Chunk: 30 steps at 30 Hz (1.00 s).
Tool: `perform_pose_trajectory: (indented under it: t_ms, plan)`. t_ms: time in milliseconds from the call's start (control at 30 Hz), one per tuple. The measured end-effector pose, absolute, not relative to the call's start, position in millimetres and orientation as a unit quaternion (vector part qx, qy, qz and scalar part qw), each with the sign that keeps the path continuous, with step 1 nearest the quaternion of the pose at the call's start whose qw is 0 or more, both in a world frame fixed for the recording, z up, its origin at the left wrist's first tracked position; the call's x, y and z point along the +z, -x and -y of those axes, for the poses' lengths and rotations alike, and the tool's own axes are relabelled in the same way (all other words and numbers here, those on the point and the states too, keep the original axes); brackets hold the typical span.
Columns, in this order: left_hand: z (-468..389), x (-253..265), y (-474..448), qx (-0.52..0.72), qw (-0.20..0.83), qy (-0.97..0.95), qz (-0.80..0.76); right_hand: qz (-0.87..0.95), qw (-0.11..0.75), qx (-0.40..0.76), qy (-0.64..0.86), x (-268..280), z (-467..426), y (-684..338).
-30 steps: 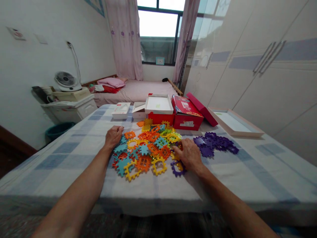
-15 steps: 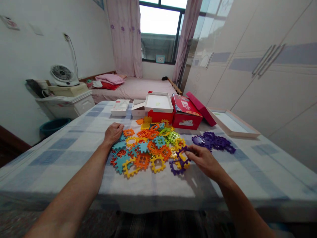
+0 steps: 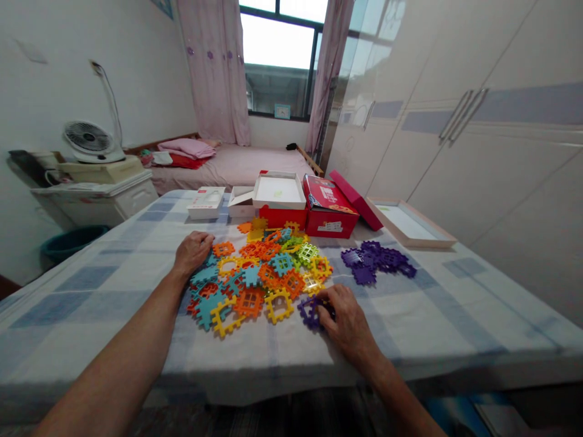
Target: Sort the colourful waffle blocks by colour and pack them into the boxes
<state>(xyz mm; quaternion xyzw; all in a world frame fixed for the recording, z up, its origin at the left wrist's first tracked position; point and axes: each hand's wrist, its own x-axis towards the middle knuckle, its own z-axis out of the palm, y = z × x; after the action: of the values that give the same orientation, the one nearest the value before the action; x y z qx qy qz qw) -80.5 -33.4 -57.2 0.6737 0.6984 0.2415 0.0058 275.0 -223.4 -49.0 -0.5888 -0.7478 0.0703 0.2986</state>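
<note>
The left hand [image 3: 194, 252] rests curled at the left edge of a heap of brightly coloured, toothed plastic pieces [image 3: 252, 276] (whether it holds anything, I cannot tell); at the heap's near right corner, the right hand [image 3: 344, 315], clearly the nearer, pinches a squarish, notched purple frame [image 3: 310, 314] at its fingertips; farther right and beyond, glossy purple pieces [image 3: 380, 261] sprawl sideways across checked cloth [image 3: 273, 364].

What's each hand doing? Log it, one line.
right hand: on purple pieces | left hand: resting beside multicoloured pile | purple heap: apart
</note>
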Motion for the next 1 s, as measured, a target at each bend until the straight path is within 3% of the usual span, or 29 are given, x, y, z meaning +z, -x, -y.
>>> perform_pose_trajectory:
  t_ms: [367, 700, 800, 1000]
  plan:
    - [32, -57, 81, 0.255, 0.014, -0.676, -0.691, 0.756, 0.288, 0.058, 0.585, -48, 227, -265]
    - [31, -58, 81, 0.235, 0.003, -0.675, -0.700, 0.641, 0.432, 0.194, 0.604, -43, 220, -281]
    - [32, -57, 80, 0.234, 0.002, -0.673, -0.701, 0.684, 0.410, 0.185, 0.574, -35, 231, -276]
    - [33, -57, 79, 0.244, 0.003, -0.666, -0.705, 0.819, 0.282, 0.082, 0.493, -40, 256, -255]
